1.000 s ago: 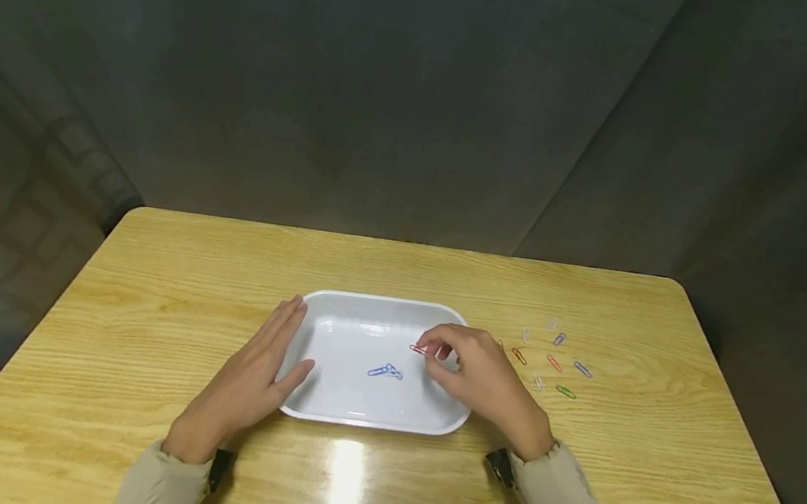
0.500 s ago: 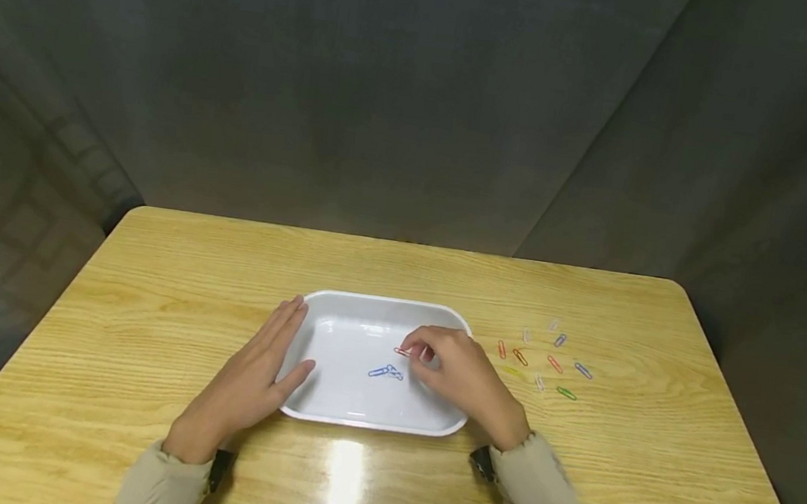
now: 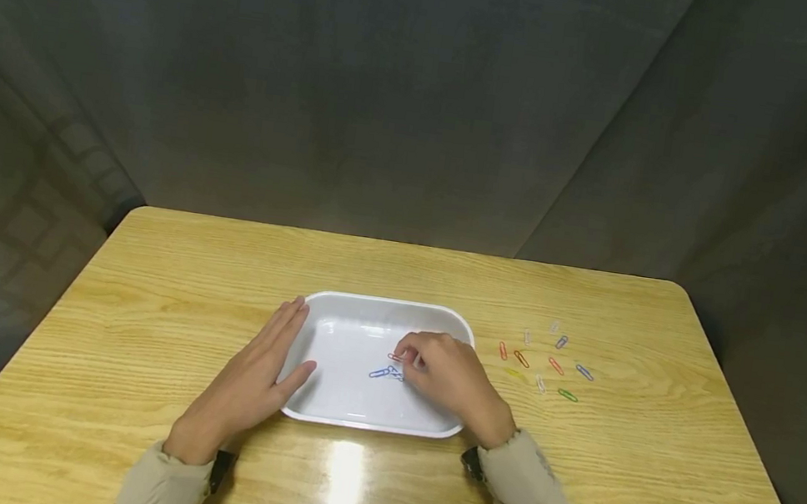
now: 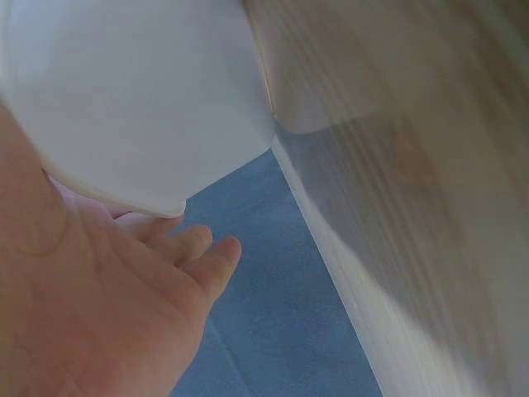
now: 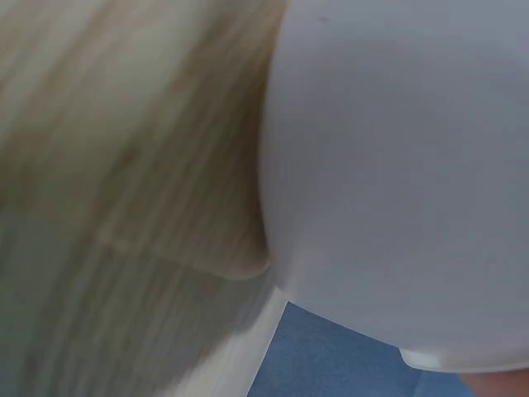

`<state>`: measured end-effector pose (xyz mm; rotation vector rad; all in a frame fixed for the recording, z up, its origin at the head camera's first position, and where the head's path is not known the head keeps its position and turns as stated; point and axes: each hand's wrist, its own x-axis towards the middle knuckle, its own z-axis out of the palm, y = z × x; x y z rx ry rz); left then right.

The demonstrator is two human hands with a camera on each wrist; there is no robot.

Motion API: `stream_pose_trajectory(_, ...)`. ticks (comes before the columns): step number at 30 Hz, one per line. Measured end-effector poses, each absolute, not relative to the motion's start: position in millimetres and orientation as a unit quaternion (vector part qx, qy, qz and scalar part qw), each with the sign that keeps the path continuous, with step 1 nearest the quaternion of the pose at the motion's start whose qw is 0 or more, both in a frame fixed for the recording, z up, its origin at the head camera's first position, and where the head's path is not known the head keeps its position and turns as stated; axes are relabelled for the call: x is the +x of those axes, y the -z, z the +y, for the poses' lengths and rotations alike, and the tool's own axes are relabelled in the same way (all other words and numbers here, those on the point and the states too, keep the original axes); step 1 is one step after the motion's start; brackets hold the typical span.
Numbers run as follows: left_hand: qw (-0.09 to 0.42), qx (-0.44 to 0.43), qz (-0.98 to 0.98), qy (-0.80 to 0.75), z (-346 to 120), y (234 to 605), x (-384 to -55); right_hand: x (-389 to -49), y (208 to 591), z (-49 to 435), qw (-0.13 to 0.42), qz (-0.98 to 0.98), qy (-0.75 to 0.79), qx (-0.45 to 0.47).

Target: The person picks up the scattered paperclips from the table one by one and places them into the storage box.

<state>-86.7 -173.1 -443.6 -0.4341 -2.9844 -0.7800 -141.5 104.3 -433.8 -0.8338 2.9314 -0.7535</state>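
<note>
A white rectangular tray (image 3: 322,420) sits mid-table in the head view. Over its right half, my right hand (image 3: 450,378) pinches a red paper clip (image 3: 394,357) between thumb and fingertips. Just below that clip, a small cluster of blue paper clips (image 3: 378,373) lies on the tray floor, partly covered by the right hand. My left hand (image 3: 244,384) rests along the tray's left rim with its fingers straight and thumb reaching over the edge. In the left wrist view the fingers (image 4: 213,266) lie against the outside of the tray wall.
Right of the tray, loose paper clips lie scattered on the wooden table (image 3: 647,484): a green one (image 3: 567,395), a blue one (image 3: 584,372), a yellow one (image 3: 515,373) and several others in red, white and blue. A dark curtain (image 3: 420,119) hangs behind the table.
My right hand has moved left and slightly nearer with the red paper clip, toward the blue clips. More clips on the table show beside it. The left hand has stayed put.
</note>
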Motion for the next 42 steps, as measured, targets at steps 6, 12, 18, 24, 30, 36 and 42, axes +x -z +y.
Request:
stream_pose_trajectory(6, 0.016, -0.142, -0.958, 0.249, -173, 443, -87, -140, 434, 103, -0.004, 0.945, 0.208, -0.253)
stream_pose_trajectory(12, 0.011, -0.141, -0.958, 0.25, -172, 444, -87, -139, 435, 104, 0.002, 0.947, 0.197, -0.252)
stream_pose_trajectory(18, 0.009, -0.14, -0.958, 0.249, -172, 444, -87, -138, 431, 106, 0.01, 0.936, 0.24, -0.259)
stream_pose_trajectory(24, 0.011, -0.14, -0.958, 0.249, -172, 443, -86, -137, 428, 110, -0.015, 0.921, 0.266, -0.286)
stream_pose_trajectory(30, 0.015, -0.14, -0.959, 0.248, -173, 443, -86, -136, 423, 115, -0.026, 0.918, 0.272, -0.288)
stream_pose_trajectory(36, 0.011, -0.139, -0.958, 0.249, -173, 442, -87, -136, 418, 119, -0.031, 0.917, 0.277, -0.284)
stream_pose_trajectory(42, 0.01, -0.139, -0.958, 0.25, -173, 443, -87, -135, 413, 126, -0.035, 0.915, 0.287, -0.281)
